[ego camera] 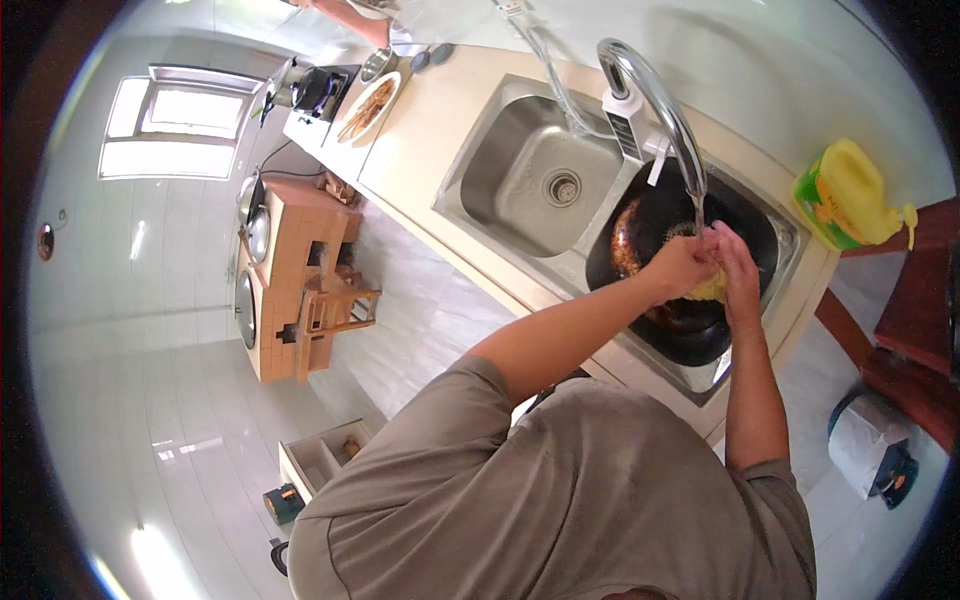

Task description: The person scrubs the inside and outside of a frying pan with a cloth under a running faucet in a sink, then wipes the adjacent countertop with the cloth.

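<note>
My left hand (684, 264) and my right hand (736, 262) meet under the running chrome faucet (660, 82). Water falls onto my fingers. Just below them is a yellow cloth or sponge (711, 288), which touches my hands; whether one or both hold it is hard to see. Under my hands, a dark wok or pan (660, 191) with brown, worn patches fills the right basin of the steel double sink (450, 187). The left basin (517, 142) has a drain strainer (561, 188) at its bottom.
A yellow-green detergent jug (847, 195) stands right of the sink. Along the counter (420, 135) at the left are an oval plate of food (369, 109), a metal bowl (378, 66) and a stove with a black pot (313, 88). Another person's arm (352, 21) reaches in there.
</note>
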